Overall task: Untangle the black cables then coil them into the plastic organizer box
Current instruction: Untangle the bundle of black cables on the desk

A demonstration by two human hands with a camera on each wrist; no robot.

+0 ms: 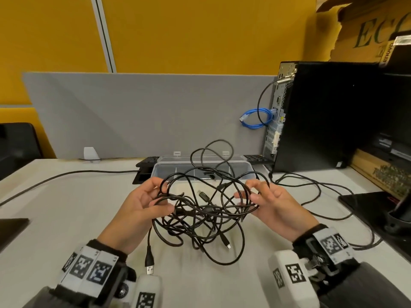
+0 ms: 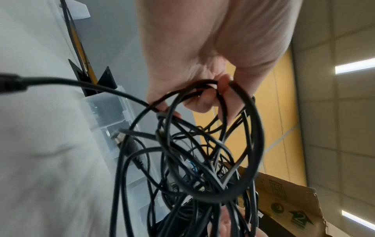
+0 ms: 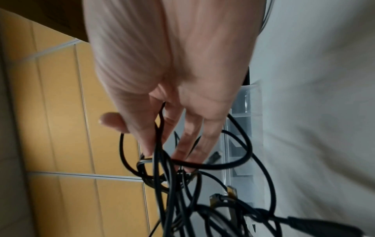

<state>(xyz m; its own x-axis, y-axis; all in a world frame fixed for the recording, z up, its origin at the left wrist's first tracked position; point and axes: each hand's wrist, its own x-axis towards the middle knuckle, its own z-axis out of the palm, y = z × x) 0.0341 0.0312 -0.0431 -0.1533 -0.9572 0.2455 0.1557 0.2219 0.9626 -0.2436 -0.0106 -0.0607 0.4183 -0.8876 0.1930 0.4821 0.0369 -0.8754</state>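
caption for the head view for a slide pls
Both hands, left hand and right hand, hold a tangle of black cables above the table, before the open plastic organizer box.

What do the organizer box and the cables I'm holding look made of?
organizer box: looks like clear, slightly frosted hard plastic; the dividers show through its walls.
black cables: seemingly rubber or PVC jackets with a matte sheen, bending in loose loops; one USB plug shows bare metal.

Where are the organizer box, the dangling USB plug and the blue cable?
organizer box (image 1: pixel 246 168), head view, right end of its rim.
USB plug (image 1: pixel 150 269), head view, metal tip.
blue cable (image 1: pixel 254 125), head view, bottom of its loop.
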